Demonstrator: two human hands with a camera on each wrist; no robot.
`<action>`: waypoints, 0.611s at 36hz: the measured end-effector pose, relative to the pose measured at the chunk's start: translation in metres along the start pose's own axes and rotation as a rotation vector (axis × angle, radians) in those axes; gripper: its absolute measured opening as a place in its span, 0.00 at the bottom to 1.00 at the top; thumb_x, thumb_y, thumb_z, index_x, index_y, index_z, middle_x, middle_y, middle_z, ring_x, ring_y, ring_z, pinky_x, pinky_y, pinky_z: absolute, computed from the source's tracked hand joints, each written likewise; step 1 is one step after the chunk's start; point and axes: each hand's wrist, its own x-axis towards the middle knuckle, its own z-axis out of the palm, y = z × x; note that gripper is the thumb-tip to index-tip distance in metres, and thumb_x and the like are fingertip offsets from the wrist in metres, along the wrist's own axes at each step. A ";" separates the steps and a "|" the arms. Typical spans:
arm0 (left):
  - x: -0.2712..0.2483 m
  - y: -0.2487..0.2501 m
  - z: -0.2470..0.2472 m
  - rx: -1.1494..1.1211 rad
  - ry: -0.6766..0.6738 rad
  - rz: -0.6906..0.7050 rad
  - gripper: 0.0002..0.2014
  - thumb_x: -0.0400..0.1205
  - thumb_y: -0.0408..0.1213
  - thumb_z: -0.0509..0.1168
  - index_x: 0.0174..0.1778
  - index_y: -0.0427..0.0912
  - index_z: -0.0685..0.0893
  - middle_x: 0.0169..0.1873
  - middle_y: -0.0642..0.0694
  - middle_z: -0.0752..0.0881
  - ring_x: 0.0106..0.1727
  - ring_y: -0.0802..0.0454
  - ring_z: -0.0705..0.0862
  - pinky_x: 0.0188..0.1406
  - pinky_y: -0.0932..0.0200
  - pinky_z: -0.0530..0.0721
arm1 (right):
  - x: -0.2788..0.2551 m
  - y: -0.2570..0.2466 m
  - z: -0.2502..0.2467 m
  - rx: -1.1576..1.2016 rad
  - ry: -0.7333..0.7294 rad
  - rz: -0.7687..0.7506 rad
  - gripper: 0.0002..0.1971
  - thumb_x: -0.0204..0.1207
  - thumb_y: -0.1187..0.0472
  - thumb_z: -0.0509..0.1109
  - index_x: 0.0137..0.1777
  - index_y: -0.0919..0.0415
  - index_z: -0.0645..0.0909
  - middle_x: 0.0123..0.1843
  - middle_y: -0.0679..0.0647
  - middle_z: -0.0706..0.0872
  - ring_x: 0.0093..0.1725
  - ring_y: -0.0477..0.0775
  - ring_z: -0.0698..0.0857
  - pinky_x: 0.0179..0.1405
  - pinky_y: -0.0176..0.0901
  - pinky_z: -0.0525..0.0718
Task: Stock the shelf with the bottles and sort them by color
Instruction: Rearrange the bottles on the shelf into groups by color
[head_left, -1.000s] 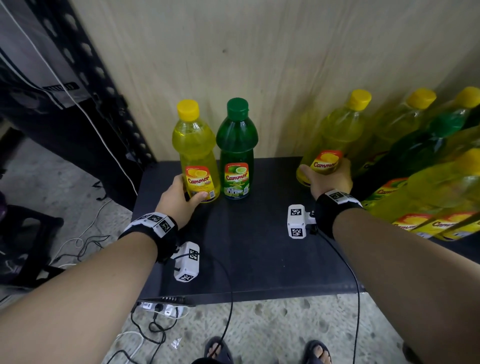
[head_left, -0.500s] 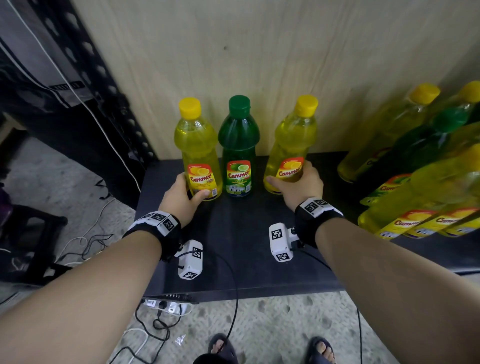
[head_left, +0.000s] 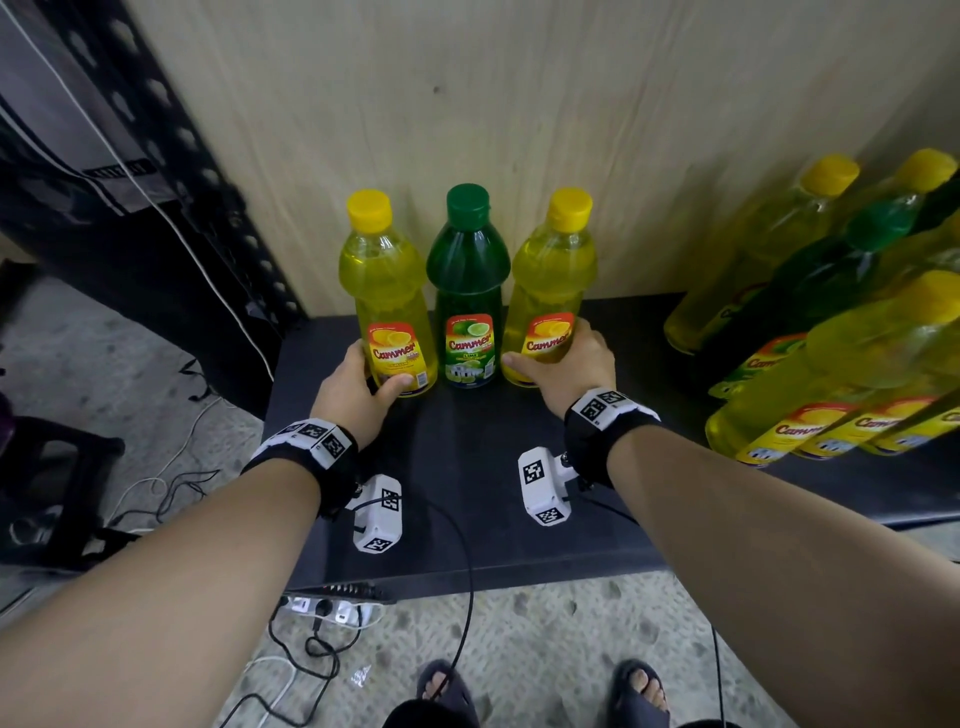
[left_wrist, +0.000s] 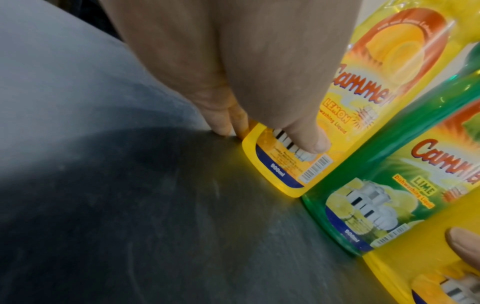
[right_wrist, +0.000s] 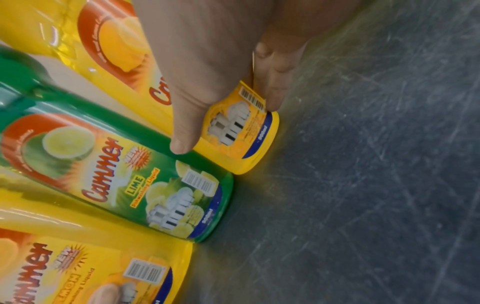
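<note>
Three bottles stand upright in a tight row at the back of the dark shelf (head_left: 467, 499), right against the wooden panel (head_left: 519, 130). The left hand (head_left: 358, 387) wraps the base of the left yellow bottle (head_left: 387, 291), thumb pressed across the lower label. The green bottle (head_left: 468, 291) sits in the middle, flanked on both sides and held by neither hand. The right hand (head_left: 571, 364) curls around the right yellow bottle (head_left: 550, 280) low down, thumb on the label's front. Off to the right, more yellow and green bottles (head_left: 831, 332) cluster together on the same shelf.
</note>
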 end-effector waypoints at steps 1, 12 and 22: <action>0.000 0.000 0.000 0.001 0.001 0.000 0.32 0.83 0.55 0.71 0.80 0.49 0.69 0.69 0.43 0.85 0.69 0.38 0.82 0.63 0.50 0.78 | 0.000 0.000 0.000 0.000 -0.009 -0.001 0.46 0.62 0.36 0.85 0.76 0.56 0.72 0.71 0.57 0.78 0.68 0.59 0.81 0.58 0.45 0.77; -0.002 0.001 0.001 -0.004 0.002 0.010 0.33 0.83 0.53 0.70 0.81 0.47 0.68 0.71 0.43 0.84 0.71 0.38 0.81 0.63 0.50 0.76 | -0.013 0.012 -0.013 0.113 -0.037 -0.001 0.45 0.58 0.47 0.89 0.74 0.56 0.72 0.68 0.53 0.82 0.65 0.54 0.83 0.61 0.45 0.82; 0.000 -0.008 0.006 -0.021 0.010 0.034 0.34 0.82 0.48 0.74 0.81 0.49 0.67 0.70 0.46 0.84 0.71 0.42 0.82 0.65 0.52 0.77 | -0.055 -0.036 -0.029 0.145 0.249 -0.429 0.11 0.70 0.60 0.78 0.51 0.58 0.83 0.49 0.49 0.85 0.40 0.42 0.83 0.42 0.43 0.85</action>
